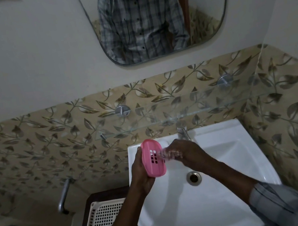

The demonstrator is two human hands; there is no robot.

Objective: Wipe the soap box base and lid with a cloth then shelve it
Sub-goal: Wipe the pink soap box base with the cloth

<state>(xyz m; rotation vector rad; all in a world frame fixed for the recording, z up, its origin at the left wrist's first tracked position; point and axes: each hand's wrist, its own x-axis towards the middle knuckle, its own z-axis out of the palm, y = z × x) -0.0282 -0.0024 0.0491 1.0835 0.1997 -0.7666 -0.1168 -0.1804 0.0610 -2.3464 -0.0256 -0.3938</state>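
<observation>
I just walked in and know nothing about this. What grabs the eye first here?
The bright pink soap box base, held upright in the left hand over the white sink's left rim. The right hand holds a blurred clear piece against it, probably the lid. Above hang a glass shelf and a mirror reflecting a checked shirt.

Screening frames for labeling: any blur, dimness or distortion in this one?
Head view: dim overall; right hand and the clear item it holds are motion-blurred; pink slotted plastic soap box base in the left hand stays sharp; wide-angle bends the wall tiles.
</observation>
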